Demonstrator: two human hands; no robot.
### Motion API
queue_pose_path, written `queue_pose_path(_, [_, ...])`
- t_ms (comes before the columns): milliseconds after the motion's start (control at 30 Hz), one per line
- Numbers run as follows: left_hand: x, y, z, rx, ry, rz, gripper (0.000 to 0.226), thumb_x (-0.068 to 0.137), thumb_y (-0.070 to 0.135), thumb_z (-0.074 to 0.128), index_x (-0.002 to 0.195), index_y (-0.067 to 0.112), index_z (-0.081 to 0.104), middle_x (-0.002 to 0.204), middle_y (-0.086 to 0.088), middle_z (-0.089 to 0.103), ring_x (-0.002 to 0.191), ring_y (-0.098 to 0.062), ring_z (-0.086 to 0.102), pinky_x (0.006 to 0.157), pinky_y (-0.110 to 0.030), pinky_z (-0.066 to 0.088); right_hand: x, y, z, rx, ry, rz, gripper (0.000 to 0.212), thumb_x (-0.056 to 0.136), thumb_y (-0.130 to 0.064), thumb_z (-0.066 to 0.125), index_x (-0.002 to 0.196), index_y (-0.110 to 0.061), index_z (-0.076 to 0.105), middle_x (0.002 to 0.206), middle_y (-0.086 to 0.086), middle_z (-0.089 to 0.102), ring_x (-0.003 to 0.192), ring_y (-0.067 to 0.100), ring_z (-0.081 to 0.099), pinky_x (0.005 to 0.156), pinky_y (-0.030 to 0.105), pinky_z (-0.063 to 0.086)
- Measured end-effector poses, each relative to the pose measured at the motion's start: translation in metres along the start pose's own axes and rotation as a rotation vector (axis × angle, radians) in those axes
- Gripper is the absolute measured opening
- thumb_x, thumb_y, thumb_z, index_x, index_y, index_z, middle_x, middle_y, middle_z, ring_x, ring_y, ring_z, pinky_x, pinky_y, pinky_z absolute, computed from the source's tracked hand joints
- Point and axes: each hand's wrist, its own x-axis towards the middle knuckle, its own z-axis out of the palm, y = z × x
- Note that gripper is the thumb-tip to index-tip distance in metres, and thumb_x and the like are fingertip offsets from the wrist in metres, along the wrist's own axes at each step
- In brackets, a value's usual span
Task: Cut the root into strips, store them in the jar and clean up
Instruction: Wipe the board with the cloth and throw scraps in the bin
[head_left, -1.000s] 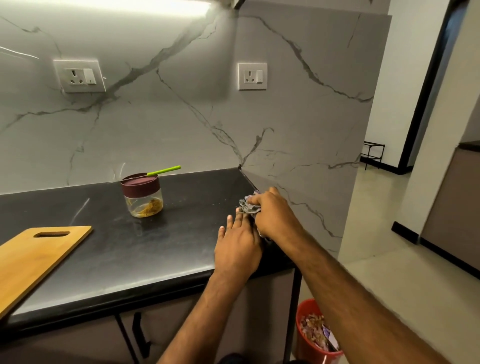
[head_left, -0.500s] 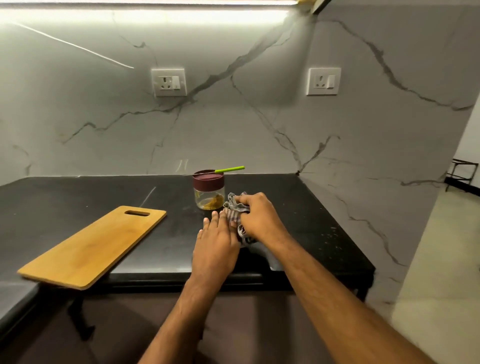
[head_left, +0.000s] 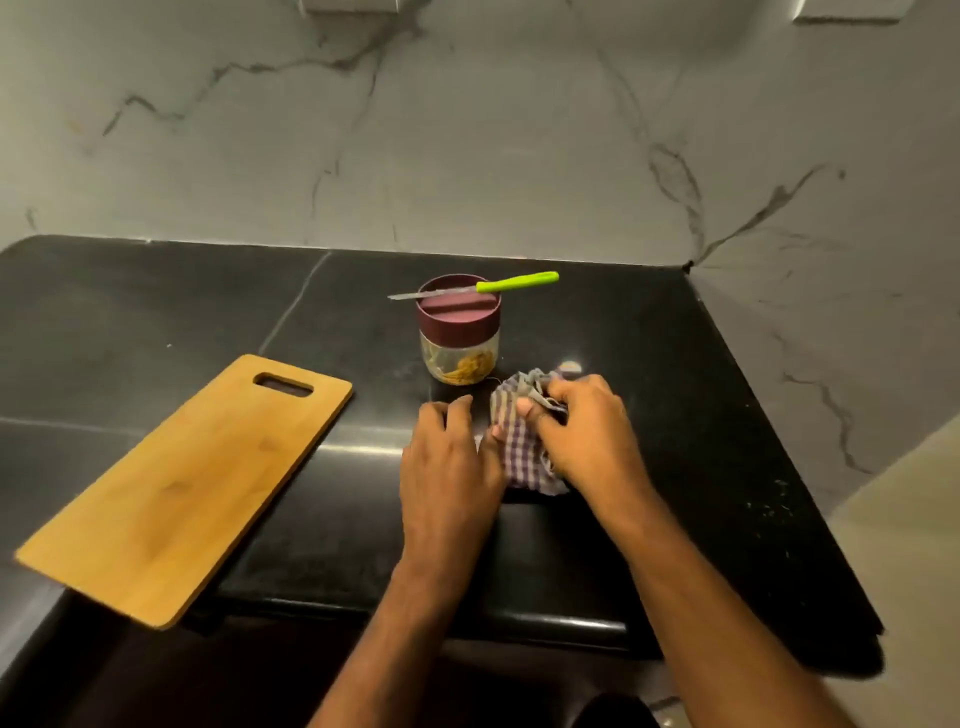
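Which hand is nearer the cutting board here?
Left. The left hand rests on the counter just right of the cutting board, not touching it. The right hand is farther right, gripping the checked cloth.

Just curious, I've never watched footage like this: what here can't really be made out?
- Head view: part of the checked cloth, covered by the right hand.
- Strips in the jar: too small and blurred to count.
- Wall sockets: cut off by the top edge.
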Motion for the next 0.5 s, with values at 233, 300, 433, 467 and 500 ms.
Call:
queue_pose_path(233, [0.031, 0.016, -0.03, -0.336, 0.071, -0.276, 0.056, 0.093, 0.026, 0.067, 0.139, 0.018, 0.037, 0.133, -0.004, 0.044, 0.121, -0.019, 0.049, 0.09, -0.029, 0.046, 0.015, -0.052, -0.033, -0.289, 0.087, -0.007, 0.053, 0.083, -0.053, 0.062, 0.129, -0.031, 0.048, 0.131, 0.001, 0.038, 0.121, 0.02, 0.04, 0.097, 0.041, 0.036])
queue_pose_path(300, [0.044, 0.019, -0.039, -0.348, 0.135, -0.274, 0.079, 0.091, 0.026, 0.07, 0.153, 0.023, 0.021, 0.148, -0.007, 0.032, 0.135, -0.021, 0.039, 0.1, -0.034, 0.046, 0.032, -0.064, -0.044, -0.232, 0.169, -0.072, 0.044, 0.084, -0.045, 0.065, 0.122, -0.031, 0.049, 0.123, -0.003, 0.04, 0.112, 0.016, 0.045, 0.092, 0.037, 0.043])
queue_pose_path(433, [0.076, 0.024, -0.05, -0.37, 0.161, -0.192, 0.109, 0.085, 0.028, 0.078, 0.157, 0.042, -0.003, 0.159, -0.008, 0.02, 0.148, -0.023, 0.025, 0.107, -0.043, 0.041, 0.075, -0.079, -0.054, -0.235, 0.082, -0.283, 0.042, 0.087, -0.024, 0.066, 0.127, -0.026, 0.052, 0.129, -0.001, 0.046, 0.12, 0.015, 0.043, 0.097, 0.035, 0.041])
queue_pose_path(467, [0.083, 0.026, -0.051, -0.395, 0.136, -0.199, 0.115, 0.083, 0.03, 0.081, 0.157, 0.043, -0.006, 0.158, -0.01, 0.023, 0.146, -0.02, 0.028, 0.107, -0.041, 0.041, 0.085, -0.082, -0.053, -0.232, 0.002, -0.299, 0.045, 0.089, -0.021, 0.063, 0.132, -0.025, 0.05, 0.133, -0.001, 0.046, 0.125, 0.016, 0.04, 0.102, 0.037, 0.037])
queue_pose_path(500, [0.091, 0.028, -0.049, -0.425, 0.115, -0.214, 0.122, 0.079, 0.031, 0.084, 0.156, 0.044, -0.01, 0.157, -0.011, 0.027, 0.142, -0.017, 0.032, 0.107, -0.041, 0.041, 0.098, -0.085, -0.052, -0.23, -0.075, -0.307, 0.048, 0.09, -0.018, 0.061, 0.136, -0.025, 0.048, 0.135, -0.001, 0.048, 0.128, 0.017, 0.039, 0.104, 0.039, 0.033])
